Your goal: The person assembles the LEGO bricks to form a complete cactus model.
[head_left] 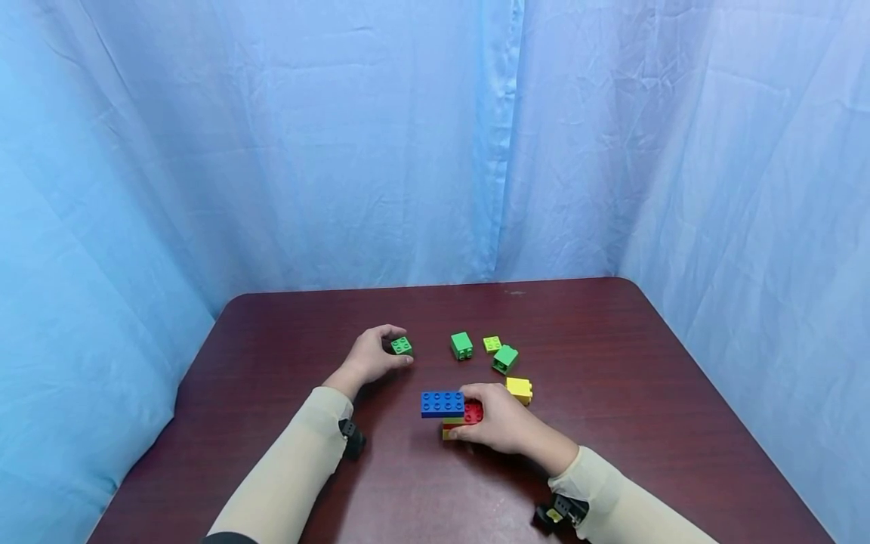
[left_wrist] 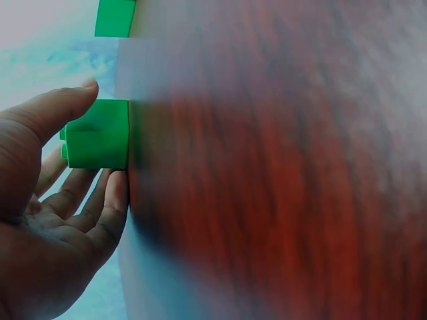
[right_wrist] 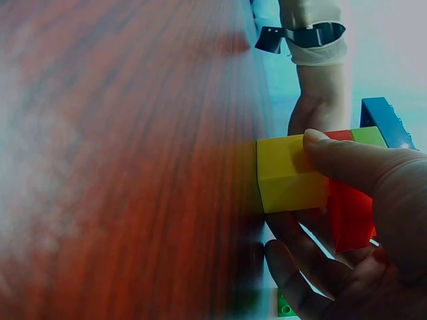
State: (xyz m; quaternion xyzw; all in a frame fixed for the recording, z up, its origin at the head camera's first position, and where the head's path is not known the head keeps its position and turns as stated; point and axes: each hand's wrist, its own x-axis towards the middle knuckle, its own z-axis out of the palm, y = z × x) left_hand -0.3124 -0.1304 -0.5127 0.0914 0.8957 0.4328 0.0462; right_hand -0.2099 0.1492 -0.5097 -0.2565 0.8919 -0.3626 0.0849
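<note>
My left hand (head_left: 370,357) is around a green toy brick (head_left: 402,346) that stands on the table. In the left wrist view, thumb and fingers lie on either side of this brick (left_wrist: 99,137), spread slightly wider than it. With my right hand (head_left: 503,419) I grip a stack of toy bricks. Its top is a long blue brick (head_left: 442,403), jutting out to the left. Beneath come lime and red layers, with a yellow brick (right_wrist: 290,173) at the bottom; the right thumb presses near it. A red brick (head_left: 473,412) shows studs beside the fingers.
Loose bricks lie beyond my right hand: a green brick (head_left: 461,346), a lime brick (head_left: 492,344), a tipped green brick (head_left: 505,359) and a yellow brick (head_left: 519,390). The dark red-brown table (head_left: 285,325) ends at blue curtains (head_left: 340,151) behind and at both sides.
</note>
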